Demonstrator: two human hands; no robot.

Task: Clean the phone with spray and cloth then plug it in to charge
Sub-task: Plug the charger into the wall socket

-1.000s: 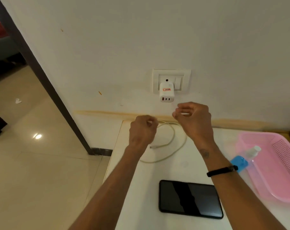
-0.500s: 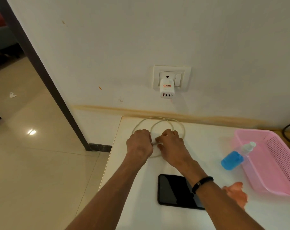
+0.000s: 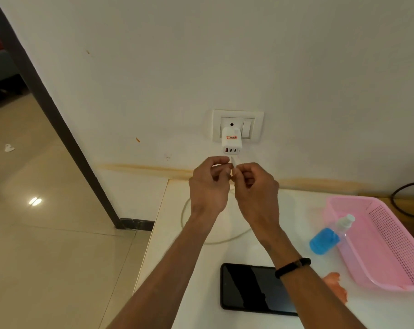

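Here the phone [image 3: 255, 289] lies flat and screen-up at 6 o'clock on the white tabletop [image 3: 194, 269], unconnected, partly crossed by the right forearm. Since half a second ago both hands have risen from the coiled cable [image 3: 215, 242] on the table to just below the wall charger [image 3: 231, 141] at 12 o'clock. The left hand [image 3: 209, 186] and right hand [image 3: 255, 188] are each pinched nearly closed on the white cable connector [image 3: 234, 163], which points up toward the charger's three ports without touching them. By this reading the cleaning is finished and the charging step is in hand: the connector awaits insertion, then the other end must reach the phone.

At 3 o'clock the blue spray bottle [image 3: 327, 238] leans against the rim of the pink basket [image 3: 391, 245]; an orange cloth [image 3: 336, 286] lies crumpled at 4 o'clock. The rest of the cable loops slack on the table beneath the wrists. Beyond stands a pale wall [image 3: 225, 55] with a socket plate [image 3: 238, 125]; at 9 o'clock a dark door frame [image 3: 51, 110] opens onto glossy floor tiles [image 3: 47, 257].
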